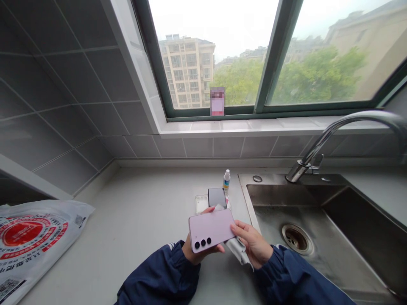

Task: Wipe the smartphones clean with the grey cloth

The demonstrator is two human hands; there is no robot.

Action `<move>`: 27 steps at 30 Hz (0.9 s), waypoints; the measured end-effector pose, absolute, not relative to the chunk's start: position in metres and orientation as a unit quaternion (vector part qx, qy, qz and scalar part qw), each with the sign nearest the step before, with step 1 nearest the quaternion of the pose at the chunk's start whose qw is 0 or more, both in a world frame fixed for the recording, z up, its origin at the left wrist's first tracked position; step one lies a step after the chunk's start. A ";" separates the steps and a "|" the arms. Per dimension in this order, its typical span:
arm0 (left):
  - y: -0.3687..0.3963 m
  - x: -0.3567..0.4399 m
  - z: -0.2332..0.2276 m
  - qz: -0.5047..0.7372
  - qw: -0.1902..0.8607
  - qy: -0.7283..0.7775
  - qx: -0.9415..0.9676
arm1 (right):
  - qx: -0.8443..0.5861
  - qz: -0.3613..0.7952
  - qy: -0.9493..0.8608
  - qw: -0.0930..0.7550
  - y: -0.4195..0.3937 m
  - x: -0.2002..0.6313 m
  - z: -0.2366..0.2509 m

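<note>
A light purple phone [211, 228] lies back side up over the counter, its three dark camera lenses toward me. My left hand [190, 250] is wrapped round it from below and the left, partly hidden by it. My right hand [254, 243] is closed, with its thumb on the phone's right end and a crumpled grey-white cloth [238, 250] hanging from under the fingers. Just beyond the phone is a dark flat device [217, 197], partly covered. A translucent case [201, 202] lies to its left, and behind it a small white-capped bottle [226, 180] stands upright.
Right of my hands is a steel sink [270, 220] with a drain [297, 238] and a chrome faucet [321, 146]. A white plastic bag with red print [41, 237] rests on the counter [140, 212] at the left. A window [210, 118] rises behind.
</note>
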State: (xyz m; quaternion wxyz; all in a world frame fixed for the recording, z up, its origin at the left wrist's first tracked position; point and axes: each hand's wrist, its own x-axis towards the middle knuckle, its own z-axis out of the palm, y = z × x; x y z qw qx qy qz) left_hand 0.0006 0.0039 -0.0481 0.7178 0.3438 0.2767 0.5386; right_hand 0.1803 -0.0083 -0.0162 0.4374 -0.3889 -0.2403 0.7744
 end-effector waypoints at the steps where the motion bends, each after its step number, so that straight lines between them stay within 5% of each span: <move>1: 0.005 0.001 -0.049 0.561 0.677 0.265 0.395 | -0.387 0.779 -0.234 0.434 -0.008 0.181 -0.016; 7: 0.011 -0.005 -0.043 0.614 0.565 0.249 0.491 | -0.402 0.762 -0.218 0.458 -0.006 0.179 -0.016; 22: -0.003 -0.005 -0.042 0.491 0.785 0.190 0.326 | -0.485 0.471 -0.357 0.645 -0.009 0.191 -0.017; 24: -0.003 -0.004 -0.045 0.495 0.792 0.195 0.299 | -0.464 0.449 -0.427 0.633 -0.023 0.185 -0.014; 27: -0.001 -0.005 -0.044 0.504 0.796 0.215 0.259 | -0.334 0.284 -0.742 0.507 -0.041 0.177 -0.011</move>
